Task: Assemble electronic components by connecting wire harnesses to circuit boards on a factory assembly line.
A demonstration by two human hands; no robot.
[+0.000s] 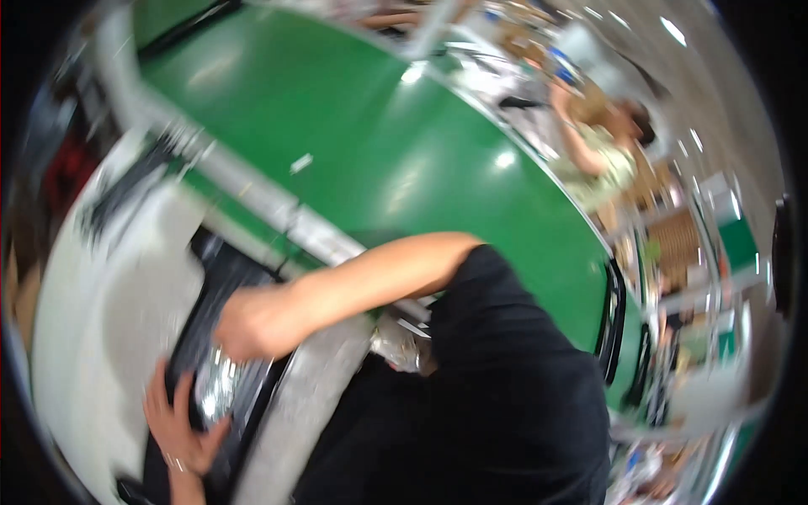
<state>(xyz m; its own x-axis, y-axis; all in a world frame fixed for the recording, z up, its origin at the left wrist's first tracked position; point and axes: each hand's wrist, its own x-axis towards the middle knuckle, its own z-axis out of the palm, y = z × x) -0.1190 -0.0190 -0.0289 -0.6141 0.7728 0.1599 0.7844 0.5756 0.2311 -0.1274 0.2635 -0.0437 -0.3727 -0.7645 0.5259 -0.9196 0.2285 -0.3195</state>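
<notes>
A long, dark black part [199, 316] with a glossy surface lies on a white work surface [101, 337] at the lower left. On it is a shiny, clear patch [217, 389] that looks like plastic film. My left hand [181, 421], a bracelet at its wrist, rests on the black part with fingers spread, beside the shiny patch. Just above that patch, my right hand [252, 324] is curled closed, its arm reaching across from the right. Motion smears its fingers, and whatever they may hold is hidden.
A broad green surface [337, 126] with a metal rail [316, 231] runs alongside. A small white piece [301, 163] lies on it, and black curved strips [617, 311] sit at its right end. Across it, a person [598, 160] in a light top works near shelves.
</notes>
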